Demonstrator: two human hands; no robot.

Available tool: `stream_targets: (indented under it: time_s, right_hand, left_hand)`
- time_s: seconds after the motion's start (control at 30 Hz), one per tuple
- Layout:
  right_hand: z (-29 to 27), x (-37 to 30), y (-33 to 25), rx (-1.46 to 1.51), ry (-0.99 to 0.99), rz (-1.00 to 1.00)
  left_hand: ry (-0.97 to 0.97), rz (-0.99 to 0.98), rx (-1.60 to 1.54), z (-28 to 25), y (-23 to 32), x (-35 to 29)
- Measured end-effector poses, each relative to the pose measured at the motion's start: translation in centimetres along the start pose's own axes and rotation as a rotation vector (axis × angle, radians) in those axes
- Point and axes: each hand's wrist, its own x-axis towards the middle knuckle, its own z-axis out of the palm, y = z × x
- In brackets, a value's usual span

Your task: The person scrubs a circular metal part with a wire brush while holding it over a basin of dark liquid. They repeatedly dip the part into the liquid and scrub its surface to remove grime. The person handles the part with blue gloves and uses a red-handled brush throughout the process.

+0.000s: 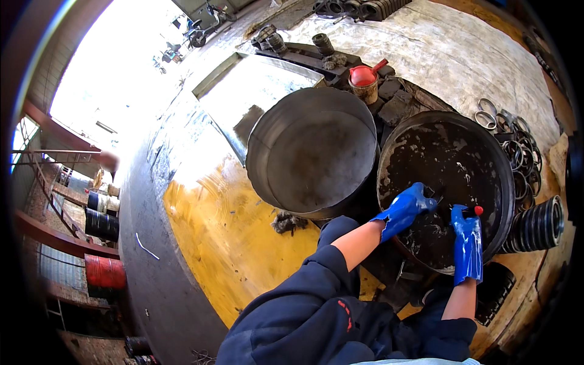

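Note:
Both of my hands wear blue rubber gloves and are over a round metal tub [506, 176] of dark, murky liquid with patches of foam. My left hand [409, 207] is closed above the liquid; something small and dark shows at its fingertips, too unclear to name. Over the near right rim, my right hand [467, 234] is closed around a thing with a round red end [479, 210] that juts out beside the fingers. White foam streaks this glove. What lies under the liquid is hidden.
Left of the tub stands a deep grey metal drum [313, 152]. Behind them are a red dipper [363, 75] on a dirty bucket [365, 92] and a rectangular metal tray [213, 82]. Metal rings [517, 155] and a ribbed black cylinder [535, 228] lie to the right.

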Motion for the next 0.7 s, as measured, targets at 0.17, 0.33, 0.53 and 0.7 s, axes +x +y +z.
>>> stream_targets:
  time_s: [0.17,0.33,0.53,0.7]
  right_hand:
    - [-4.6,-0.7,-2.5,0.032,0.098,-0.06]
    - [-6.4,4.1,1.6,0.078,0.243,-0.168]
    - [-6.2,7.6,6.2,0.233,0.266,-0.088]
    - [-7.9,6.7,4.6,0.195,0.303,-0.212]
  left_hand:
    - [0.1,0.006,0.35,2.7,-0.6,1.2]
    - [-0.049,-0.001,0.346,3.0,2.0,0.1]
    - [-0.191,-0.083,0.545,3.8,5.4,-1.2]
    - [-0.657,0.139,1.047,4.2,6.3,2.1]
